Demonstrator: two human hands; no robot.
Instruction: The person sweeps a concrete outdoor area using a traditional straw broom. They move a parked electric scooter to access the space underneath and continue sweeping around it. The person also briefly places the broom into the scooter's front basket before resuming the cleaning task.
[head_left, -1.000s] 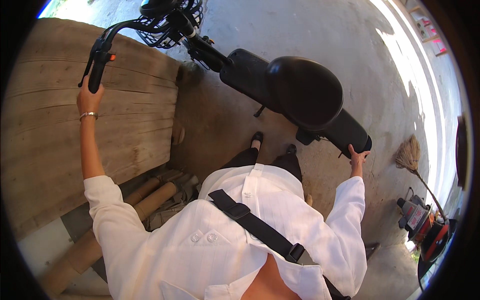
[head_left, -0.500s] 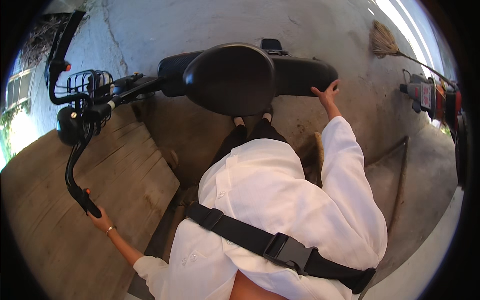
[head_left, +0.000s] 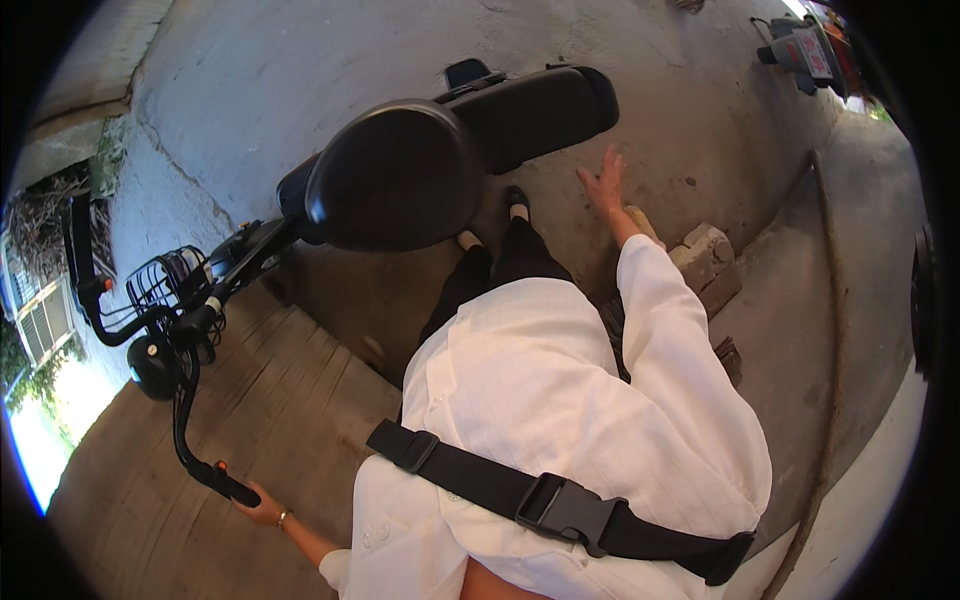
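A black electric bike stands across the view, its wide front seat (head_left: 392, 175) in the middle and a longer rear seat (head_left: 540, 112) behind it to the right. My left hand (head_left: 262, 505) is closed around the near handlebar grip (head_left: 236, 488) at lower left; part of its fingers is hidden under the grip. Short of the rear seat's end, my right hand (head_left: 605, 185) is in the air, fingers spread and holding nothing. A wire basket (head_left: 168, 280) sits at the front of the bike, beside the round black headlamp (head_left: 152, 366).
Wooden boards (head_left: 250, 400) lie on the left below the handlebar. Broken bricks (head_left: 705, 262) are beside my right forearm, and a long pole (head_left: 836, 330) lies farther right. Another vehicle (head_left: 805, 58) stands at the far right, near the pale wall (head_left: 330, 50).
My right hand has come off the rear seat's end and opened. The bike appears turned, its rear farther from me. My left hand stays on the grip. The broom has left the view.
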